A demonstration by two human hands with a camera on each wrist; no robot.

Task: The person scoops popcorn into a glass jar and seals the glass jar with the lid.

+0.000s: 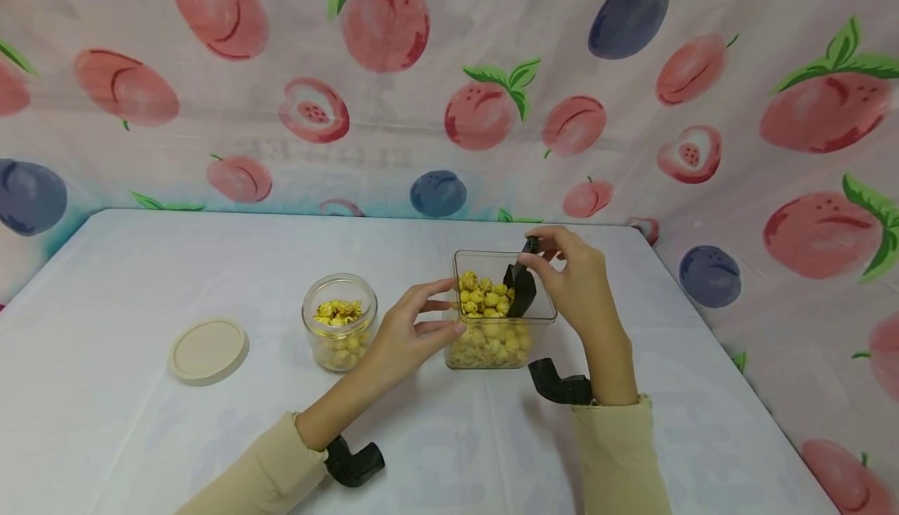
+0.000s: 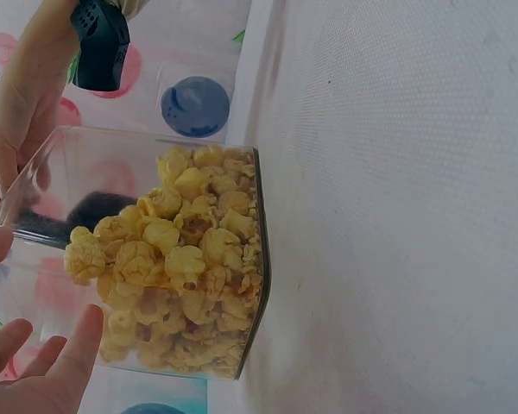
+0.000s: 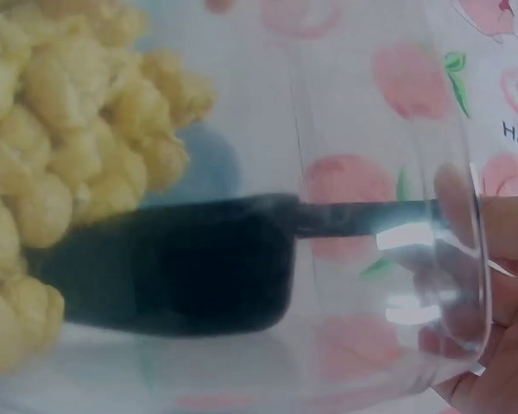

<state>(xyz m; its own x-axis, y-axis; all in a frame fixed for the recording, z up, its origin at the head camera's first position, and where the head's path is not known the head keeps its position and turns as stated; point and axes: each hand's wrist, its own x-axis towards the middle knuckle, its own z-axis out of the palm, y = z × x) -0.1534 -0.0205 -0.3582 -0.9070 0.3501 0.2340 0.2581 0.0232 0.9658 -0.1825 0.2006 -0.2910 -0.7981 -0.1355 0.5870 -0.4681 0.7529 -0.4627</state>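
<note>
A clear square container [image 1: 490, 347] holds yellow popcorn [image 2: 190, 241] in its lower part. My right hand [image 1: 572, 277] pinches the handle of a black scoop [image 1: 521, 293] above the rim. The scoop's blade points down inside the container, its tip among the popcorn, seen through the wall in the right wrist view. My left hand [image 1: 414, 324] is at the container's left side, its fairly straight fingers [image 2: 85, 336] spread along the wall and the thumb near the front rim.
Left of the container stands a round glass jar [image 1: 316, 335] without its lid, partly filled with popcorn. A beige round lid [image 1: 208, 351] lies farther left on the white table [image 1: 435, 460]. A fruit-patterned cloth [image 1: 393, 109] hangs behind the table.
</note>
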